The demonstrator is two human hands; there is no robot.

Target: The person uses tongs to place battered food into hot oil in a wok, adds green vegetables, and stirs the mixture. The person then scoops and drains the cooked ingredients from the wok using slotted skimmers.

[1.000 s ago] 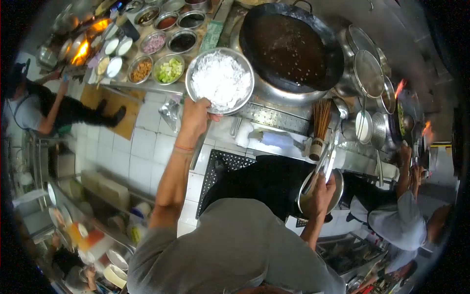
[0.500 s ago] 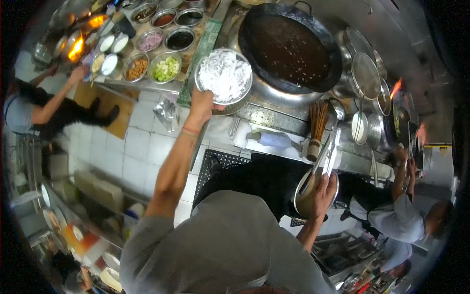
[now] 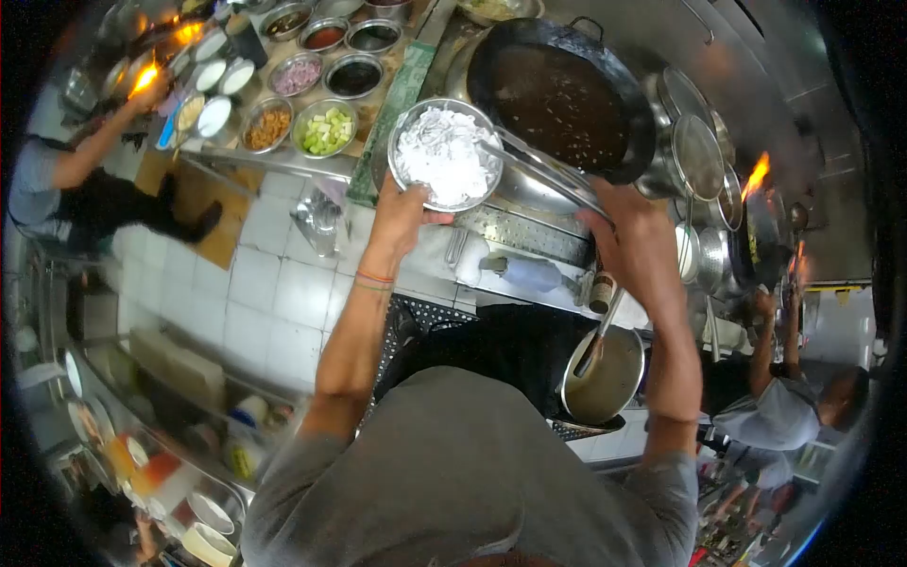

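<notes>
kitchen (image 3: 279, 288): r fingers (image 3: 602, 231) closed rnd tongs (image 3: 545, 178), l (image 3: 402, 204) on bowl (image 3: 395, 156)

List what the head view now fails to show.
Head view:
Bottom of the metal bowl: hidden by white powder.
Bottom of the wok: hidden by dark liquid.
Grip end of the tongs: covered by the right hand.
Far bowl beside the wok: cut off by the top edge.

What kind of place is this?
Most likely a busy restaurant kitchen: a big wok of dark liquid sits by the steel counter, bowls of chopped ingredients stand ready, and flames rise where another person works.
</notes>
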